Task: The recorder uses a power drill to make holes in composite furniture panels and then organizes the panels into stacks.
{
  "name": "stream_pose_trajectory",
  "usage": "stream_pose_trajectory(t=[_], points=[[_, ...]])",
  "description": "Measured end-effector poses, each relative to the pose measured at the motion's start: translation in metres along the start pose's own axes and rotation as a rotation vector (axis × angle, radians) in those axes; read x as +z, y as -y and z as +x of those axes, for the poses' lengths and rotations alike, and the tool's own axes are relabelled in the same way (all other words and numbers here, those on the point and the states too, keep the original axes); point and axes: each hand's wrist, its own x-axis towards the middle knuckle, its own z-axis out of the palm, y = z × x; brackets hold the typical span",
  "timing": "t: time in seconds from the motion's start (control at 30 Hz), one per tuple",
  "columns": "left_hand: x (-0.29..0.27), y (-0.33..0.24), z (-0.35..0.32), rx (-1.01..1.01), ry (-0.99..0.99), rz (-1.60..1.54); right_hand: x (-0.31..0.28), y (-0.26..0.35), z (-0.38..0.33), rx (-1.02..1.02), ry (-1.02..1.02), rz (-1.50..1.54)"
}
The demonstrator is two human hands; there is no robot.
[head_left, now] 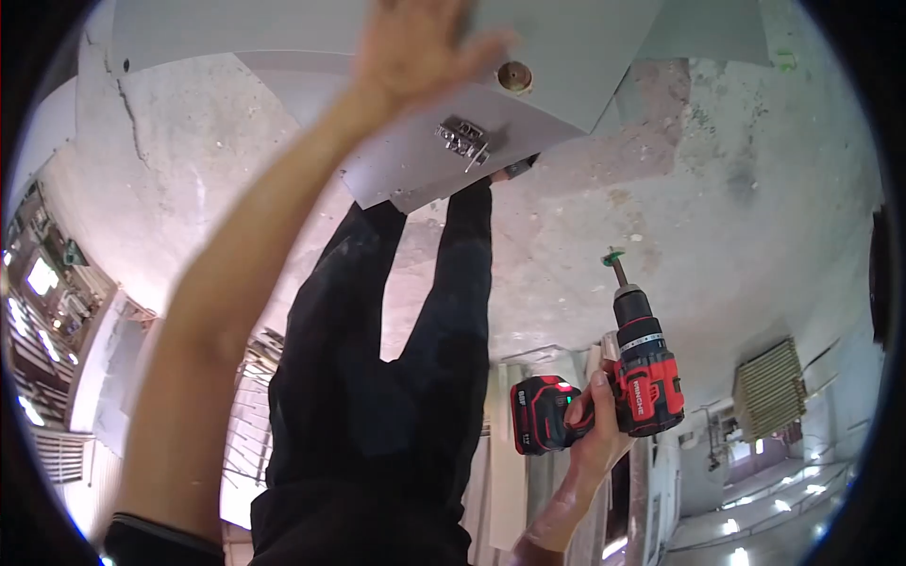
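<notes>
My left hand (pixel 411 47) reaches over the grey panel (pixel 566 38) at the top, thumb stretched out and holding nothing that shows. Its fingertips run out of view, and motion smears it slightly. A round hole (pixel 514 77) with a brown, wood-coloured inside is cut in the panel to the right of that hand. Several metal hinges (pixel 462 140) lie in a small pile on the grey surface near its closest corner. Off to the right, my right hand (pixel 600 443) grips a red and black cordless drill (pixel 644 377). A green round-headed boring bit (pixel 613 259) sits in its chuck, pointing away from me.
Below the panels spreads a stained, cracked concrete floor (pixel 746 226). My legs (pixel 377 358), in dark trousers, stand close to the panel's near edge. Long pale boards (pixel 510 472) are beside me at the lower right. A ribbed, slatted panel (pixel 769 387) is farther right.
</notes>
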Motion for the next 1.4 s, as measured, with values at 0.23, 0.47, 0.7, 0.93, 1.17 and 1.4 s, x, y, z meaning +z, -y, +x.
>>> stream_pose_trajectory(t=[0.23, 0.47, 0.7, 0.93, 1.17, 1.4], points=[[-0.008, -0.18, -0.14, 0.676, 0.479, -0.694, -0.044, -0.04, 0.01, 0.005, -0.111, 0.082], [-0.046, -0.08, -0.078, -0.077, -0.104, -0.254, -0.069, -0.067, 0.026, -0.03, -0.143, 0.093], [-0.037, -0.081, -0.046, -0.033, -0.092, -0.176, -0.07, -0.088, 0.042, -0.017, -0.075, 0.127], [-0.032, -0.082, -0.04, -0.023, -0.026, -0.161, -0.069, -0.095, 0.043, 0.022, -0.099, 0.131], [-0.033, -0.079, -0.036, 0.062, 0.002, -0.117, -0.068, -0.103, 0.046, 0.043, -0.117, 0.137], [-0.029, -0.08, -0.034, 0.138, -0.022, -0.04, -0.07, -0.108, 0.047, 0.057, -0.112, 0.127]])
